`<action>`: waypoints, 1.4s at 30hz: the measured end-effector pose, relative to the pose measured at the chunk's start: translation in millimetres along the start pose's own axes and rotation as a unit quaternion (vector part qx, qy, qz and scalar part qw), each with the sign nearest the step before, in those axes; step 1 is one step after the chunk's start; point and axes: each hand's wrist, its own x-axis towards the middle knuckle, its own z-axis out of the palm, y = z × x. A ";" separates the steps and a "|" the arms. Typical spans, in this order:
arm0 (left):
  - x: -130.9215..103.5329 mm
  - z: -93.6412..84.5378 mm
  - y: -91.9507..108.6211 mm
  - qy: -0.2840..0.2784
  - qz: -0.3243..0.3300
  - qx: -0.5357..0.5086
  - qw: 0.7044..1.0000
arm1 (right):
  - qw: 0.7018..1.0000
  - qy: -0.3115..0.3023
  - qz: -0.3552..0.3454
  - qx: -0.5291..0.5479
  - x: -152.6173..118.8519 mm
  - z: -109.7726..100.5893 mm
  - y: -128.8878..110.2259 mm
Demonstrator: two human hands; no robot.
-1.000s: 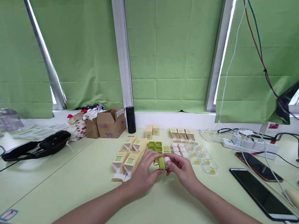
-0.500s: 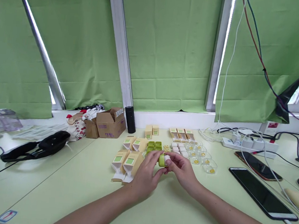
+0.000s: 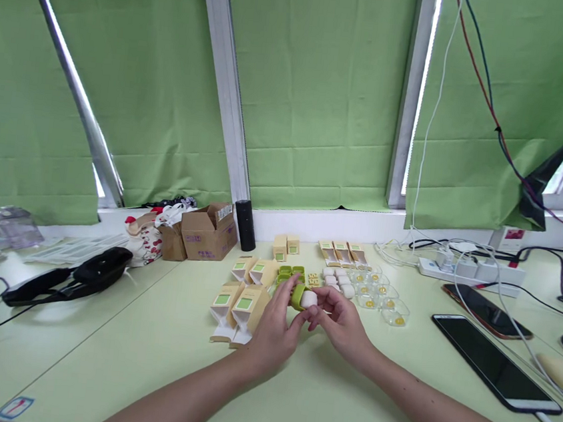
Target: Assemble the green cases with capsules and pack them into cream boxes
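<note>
In front of me, my left hand (image 3: 277, 321) is closed around a small green square cup (image 3: 297, 295), tilted so that its opening turns right. A white rounded block (image 3: 309, 299) sits partly inside that opening. My right hand (image 3: 342, 325) has its fingers curled at the block's right and lower edge, thumb beneath. Just behind the hands are several more green cups (image 3: 298, 270), small yellow pieces (image 3: 313, 280) and white blocks (image 3: 347, 290). Clear domed covers (image 3: 395, 313) with yellow spots stand to their right.
Folded cartons (image 3: 250, 307) stand left of my hands, with more cartons (image 3: 342, 252) behind. A cardboard box (image 3: 209, 233) and black cylinder (image 3: 245, 226) are at the back. Phones (image 3: 494, 361) and a power strip (image 3: 470, 274) with cables lie right; a black pouch (image 3: 94, 270) lies left.
The green cup and white block have shifted slightly left and turned, so more of the block's face shows. My right fingers have moved to the block's edge.
</note>
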 end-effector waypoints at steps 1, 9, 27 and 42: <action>0.6 0.7 -1.5 0.005 -0.014 -0.023 1.000 | 1.000 -0.005 -0.004 -0.007 0.0 -0.5 -0.3; 13.8 -0.3 2.8 -0.009 -0.089 -0.232 0.969 | 0.952 -0.011 -0.141 -0.271 -3.2 -10.4 -5.2; 33.3 -4.3 18.9 -0.067 -0.093 -0.225 0.968 | 0.864 -0.024 -0.317 -0.390 4.1 -22.4 -16.0; 36.4 9.1 14.8 -0.051 -0.098 -0.275 0.955 | 0.879 -0.014 -0.305 -0.366 6.9 -28.1 -12.6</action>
